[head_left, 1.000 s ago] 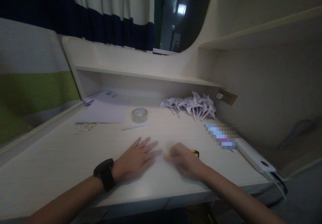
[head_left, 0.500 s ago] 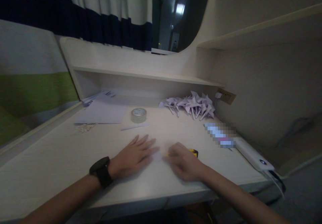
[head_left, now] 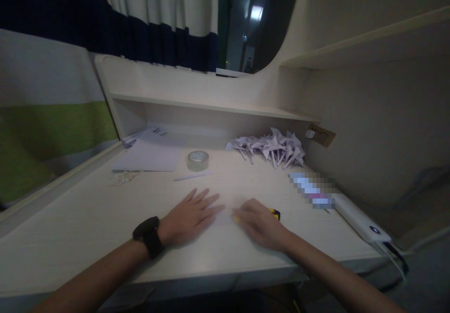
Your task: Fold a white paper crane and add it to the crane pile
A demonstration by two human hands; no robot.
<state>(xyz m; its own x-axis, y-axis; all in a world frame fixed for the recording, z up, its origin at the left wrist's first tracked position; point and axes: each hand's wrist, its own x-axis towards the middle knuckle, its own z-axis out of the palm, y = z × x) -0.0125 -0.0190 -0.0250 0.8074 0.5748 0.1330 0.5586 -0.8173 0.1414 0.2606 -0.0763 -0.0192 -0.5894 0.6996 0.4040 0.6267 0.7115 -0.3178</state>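
Note:
My left hand (head_left: pixel 192 217), wearing a black watch (head_left: pixel 147 234) on its wrist, lies flat on the desk with its fingers spread. Under and beside its fingertips there seems to be a pale sheet, hard to tell from the white desk. My right hand (head_left: pixel 259 224) is closed around what looks like a yellow and black utility knife (head_left: pixel 275 214). Most of the knife is hidden by the hand, and the fingertips are blurred. Its tip end points toward my left hand's fingers, a small gap away.
Beyond my hands lie a thin white paper stick (head_left: pixel 192 177) and a roll of clear tape (head_left: pixel 198 161). White paper sheets (head_left: pixel 151 153) lie at the back left, a pile of paper pinwheels (head_left: pixel 274 146) at the back right. A phone (head_left: pixel 309 190) and a white power strip (head_left: pixel 358 219) line the right side.
The whole view has shifted slightly, so things appear a little further right. Both hands keep nearly the same place and pose; the right hand is blurred in both frames.

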